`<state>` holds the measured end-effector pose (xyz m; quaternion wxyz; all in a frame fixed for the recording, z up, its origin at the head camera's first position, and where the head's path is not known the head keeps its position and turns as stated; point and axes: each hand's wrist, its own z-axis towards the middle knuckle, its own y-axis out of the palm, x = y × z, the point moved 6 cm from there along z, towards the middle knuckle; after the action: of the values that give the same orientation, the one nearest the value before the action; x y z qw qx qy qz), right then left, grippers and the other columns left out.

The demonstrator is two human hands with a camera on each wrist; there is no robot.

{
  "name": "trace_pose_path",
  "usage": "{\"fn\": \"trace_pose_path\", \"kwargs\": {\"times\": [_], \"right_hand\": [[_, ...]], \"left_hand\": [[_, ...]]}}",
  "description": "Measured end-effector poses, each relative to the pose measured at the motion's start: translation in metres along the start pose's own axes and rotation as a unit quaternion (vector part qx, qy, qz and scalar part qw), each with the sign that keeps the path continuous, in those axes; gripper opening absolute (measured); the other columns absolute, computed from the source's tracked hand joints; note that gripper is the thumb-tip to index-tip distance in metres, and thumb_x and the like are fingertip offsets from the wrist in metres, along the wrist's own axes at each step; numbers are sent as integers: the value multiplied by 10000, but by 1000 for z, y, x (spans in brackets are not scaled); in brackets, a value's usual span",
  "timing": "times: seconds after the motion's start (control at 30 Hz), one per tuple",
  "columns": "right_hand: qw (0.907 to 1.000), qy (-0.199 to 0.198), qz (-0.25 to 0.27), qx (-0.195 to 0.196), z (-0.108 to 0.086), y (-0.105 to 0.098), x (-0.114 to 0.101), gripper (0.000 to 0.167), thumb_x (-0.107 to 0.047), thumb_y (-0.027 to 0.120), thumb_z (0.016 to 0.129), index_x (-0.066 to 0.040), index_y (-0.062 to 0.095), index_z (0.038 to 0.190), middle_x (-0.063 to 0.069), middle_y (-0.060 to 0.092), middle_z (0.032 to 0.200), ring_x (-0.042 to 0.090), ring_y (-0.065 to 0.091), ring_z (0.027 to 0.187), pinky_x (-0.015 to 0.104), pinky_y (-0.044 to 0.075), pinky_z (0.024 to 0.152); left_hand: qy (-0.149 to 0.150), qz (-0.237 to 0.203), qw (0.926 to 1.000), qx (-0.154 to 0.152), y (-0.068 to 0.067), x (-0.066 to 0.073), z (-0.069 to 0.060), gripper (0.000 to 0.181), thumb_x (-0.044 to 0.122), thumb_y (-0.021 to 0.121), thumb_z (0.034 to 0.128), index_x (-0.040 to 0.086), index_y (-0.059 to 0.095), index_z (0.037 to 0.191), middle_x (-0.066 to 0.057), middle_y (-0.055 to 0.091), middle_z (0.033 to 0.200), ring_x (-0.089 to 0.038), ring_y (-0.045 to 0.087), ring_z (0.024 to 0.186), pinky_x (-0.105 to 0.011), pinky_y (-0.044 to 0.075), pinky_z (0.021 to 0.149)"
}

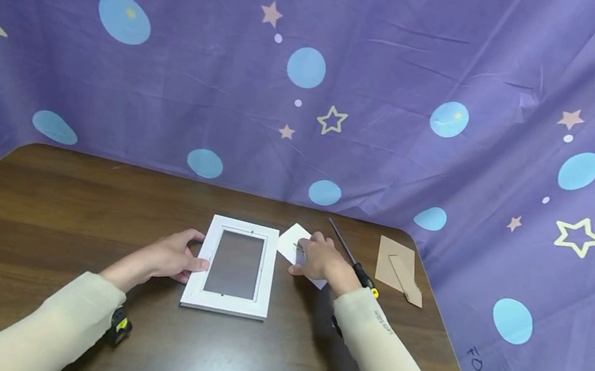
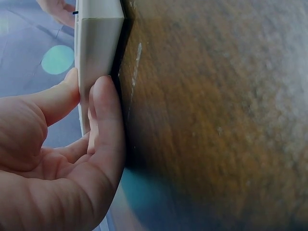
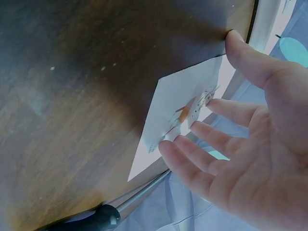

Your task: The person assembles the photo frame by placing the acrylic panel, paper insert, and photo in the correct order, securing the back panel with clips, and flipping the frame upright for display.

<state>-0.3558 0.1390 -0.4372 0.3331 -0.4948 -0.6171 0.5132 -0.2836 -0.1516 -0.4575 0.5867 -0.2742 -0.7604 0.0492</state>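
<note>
A white picture frame (image 1: 267, 271) lies flat on the wooden table, with small dark tabs around its inner opening. My left hand (image 1: 172, 256) grips its left side. In the left wrist view the thumb presses on the frame's (image 2: 98, 48) face, while the other fingers lie along its outer edge. Just right of the frame is a white card (image 1: 289, 238) with a small printed picture. Over that card, my right hand (image 1: 321, 259) spreads its fingers. In the right wrist view the fingertips (image 3: 168, 147) reach the printed area of the card (image 3: 156, 113), not curled around it.
Right of the card lies a screwdriver (image 1: 365, 278) with a black and yellow handle, its shaft pointing away. Farther right, near the table edge, is a brown backing board (image 1: 386, 266) with a stand flap (image 1: 404, 276). A purple patterned curtain (image 1: 388, 128) borders the table (image 1: 65, 213).
</note>
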Motion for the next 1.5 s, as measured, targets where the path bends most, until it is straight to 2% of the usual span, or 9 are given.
{"fn": "trace_pose_path", "kwargs": {"times": [0.33,0.77,0.9,1.1,1.27,1.4,1.43,1.5], "right_hand": [[9997,156,-106,136,-2,0,-4,729,-417,844,910,-115,577,1517,202,504,1460,402,494,1264,486,518,1045],[9986,400,-29,342,-9,1,-8,625,-370,844,913,-108,637,1442,197,515,1429,381,500,1212,470,557,952],[9980,420,-154,456,-12,0,-8,606,-391,851,895,-92,669,1390,191,555,1385,389,540,1184,485,563,930],[9964,372,-360,668,-14,-3,-10,496,-399,845,891,-60,726,1233,190,635,1279,418,620,1140,519,578,915],[9941,234,-471,945,-14,-6,-9,306,-333,809,875,-60,731,989,173,704,1085,378,696,971,486,606,814],[9950,207,-136,972,-10,-10,0,243,-315,748,864,-78,692,857,125,707,900,293,678,786,442,592,690],[9940,79,-14,1087,-5,-8,6,251,-346,719,875,-100,694,828,106,705,862,266,661,747,430,577,662],[9935,61,124,1132,-5,-12,10,244,-326,690,884,-112,696,766,85,699,799,254,647,715,434,573,664]], "left_hand": [[-6,35,10000,-14,0,0,0,763,131,746,1005,-87,288,1575,-161,638,917,-203,650,733,-351,635,698],[-34,17,10000,-38,-1,-1,0,770,136,749,1004,-87,285,1577,-161,638,911,-203,648,728,-344,628,685],[-39,5,10000,-44,0,-1,0,774,136,751,1003,-84,284,1580,-162,637,913,-204,650,731,-347,630,688],[-51,4,10000,-50,0,-1,0,768,135,747,1006,-82,285,1580,-160,638,913,-201,643,721,-348,631,690],[-17,-57,10000,-73,0,-2,1,765,113,744,1003,-86,281,1579,-160,638,905,-196,642,715,-344,632,690],[-30,-66,9999,-85,1,-1,0,761,104,738,1005,-87,277,1580,-161,640,907,-195,644,718,-345,634,693],[-38,-69,9999,-85,1,-1,0,761,104,737,1006,-86,277,1581,-161,639,907,-194,644,718,-344,634,693],[-36,-44,9999,-95,0,0,0,764,108,736,1008,-89,272,1581,-163,635,907,-194,643,719,-344,634,693]]}}
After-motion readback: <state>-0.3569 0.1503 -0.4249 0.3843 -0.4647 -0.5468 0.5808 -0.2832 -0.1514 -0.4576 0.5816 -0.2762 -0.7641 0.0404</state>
